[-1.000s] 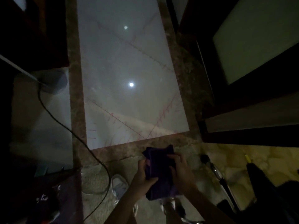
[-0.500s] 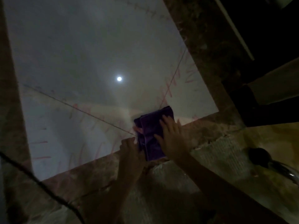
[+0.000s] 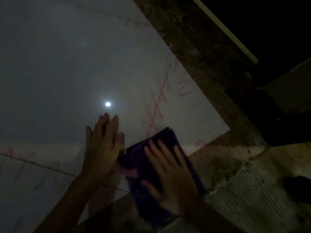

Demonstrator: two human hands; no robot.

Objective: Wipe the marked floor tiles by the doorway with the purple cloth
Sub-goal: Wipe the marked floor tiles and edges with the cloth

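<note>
Purple cloth point(image 3: 161, 174) folded, lying flat at 5 o'clock, over white tile's point(image 3: 67, 64) near edge by brown border strip point(image 3: 210, 73). Right hand point(image 3: 170, 175) flat on cloth, fingers straight, pressing. Left hand point(image 3: 102, 147) at 7 o'clock of cloth's far corner, fingers straight, flat on tile, grasping nothing. Red scribbles point(image 3: 158, 105) at cloth's 12 o'clock.

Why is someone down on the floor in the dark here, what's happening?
A person is cleaning a pale floor tile that has red scribbles on it. Their right hand lies flat, fingers spread, on a folded purple cloth at the tile's near corner, beside a brown stone border. The left hand lies open on the tile next to the cloth. Red marks show beyond the cloth and on the left.
</note>
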